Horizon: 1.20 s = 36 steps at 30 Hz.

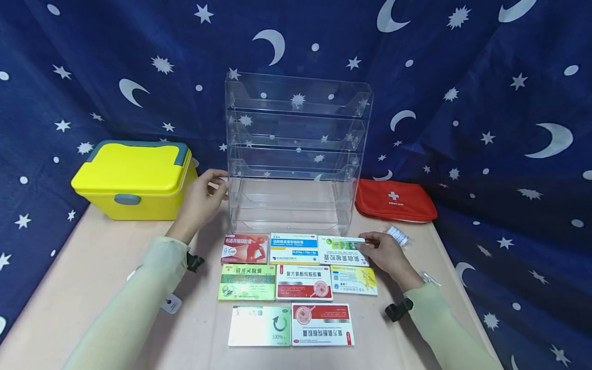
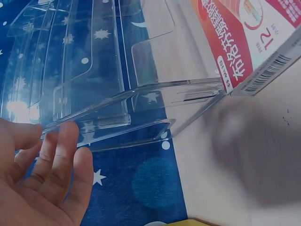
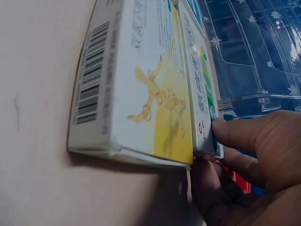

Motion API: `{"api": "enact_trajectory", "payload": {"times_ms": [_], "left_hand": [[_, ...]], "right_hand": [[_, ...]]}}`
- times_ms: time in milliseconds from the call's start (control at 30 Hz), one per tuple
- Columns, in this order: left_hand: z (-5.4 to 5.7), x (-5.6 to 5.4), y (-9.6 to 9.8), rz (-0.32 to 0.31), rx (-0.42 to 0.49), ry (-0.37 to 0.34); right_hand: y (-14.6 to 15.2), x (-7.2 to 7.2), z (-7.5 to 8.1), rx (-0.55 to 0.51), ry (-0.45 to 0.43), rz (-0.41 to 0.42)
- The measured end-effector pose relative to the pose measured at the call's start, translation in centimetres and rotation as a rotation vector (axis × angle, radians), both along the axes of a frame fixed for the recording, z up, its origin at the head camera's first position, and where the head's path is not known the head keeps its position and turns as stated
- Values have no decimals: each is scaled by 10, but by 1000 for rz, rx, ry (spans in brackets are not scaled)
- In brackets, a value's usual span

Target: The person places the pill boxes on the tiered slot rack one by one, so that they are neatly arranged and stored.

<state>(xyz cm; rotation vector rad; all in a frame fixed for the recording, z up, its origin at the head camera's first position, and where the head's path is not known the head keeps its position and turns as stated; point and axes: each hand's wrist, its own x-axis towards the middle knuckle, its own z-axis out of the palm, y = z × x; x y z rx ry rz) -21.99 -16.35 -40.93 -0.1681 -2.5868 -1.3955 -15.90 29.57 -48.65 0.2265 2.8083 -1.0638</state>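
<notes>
A clear plastic rack (image 1: 289, 177) with several tiers stands upright at the middle back. At its left side is my left hand (image 1: 203, 198), its fingers loosely bent and fingertips right at the side panel, as the left wrist view also shows. My right hand (image 1: 384, 254) pinches the right end of a white and green medicine box (image 1: 339, 251), thumb on top and fingers at its edge. That box lies in the back row beside a white, blue and yellow box (image 1: 294, 249) and a red box (image 1: 244, 249). A yellow and white box (image 3: 150, 89) lies right beside it in the right wrist view.
Nearer the front lie a green box (image 1: 247, 282), a red and white box (image 1: 304, 282), a pale green box (image 1: 259, 326) and another red and white box (image 1: 322, 325). A yellow case (image 1: 134, 174) stands left, a red first-aid pouch (image 1: 395, 201) right, near a small clear packet (image 1: 398, 235).
</notes>
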Motion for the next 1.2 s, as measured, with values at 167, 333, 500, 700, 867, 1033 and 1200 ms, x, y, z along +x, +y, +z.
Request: {"api": "enact_trajectory", "payload": {"times_ms": [167, 333, 500, 700, 867, 1033, 1200], "left_hand": [[0, 0, 0, -5, 1, 12], [0, 1, -1, -4, 6, 4], [0, 1, -2, -2, 3, 0], [0, 1, -1, -11, 4, -12], [0, 3, -4, -7, 13, -10], [-1, 3, -4, -16, 5, 1], [-1, 1, -2, -28, 8, -5]], "right_hand": [[2, 5, 3, -2, 85, 13], [1, 13, 9, -52, 204, 12], [0, 20, 11, -20, 319, 36], [4, 32, 6, -28, 358, 63], [4, 35, 5, -80, 400, 91], [10, 32, 21, -109, 462, 117], [9, 14, 60, -199, 531, 141]]}}
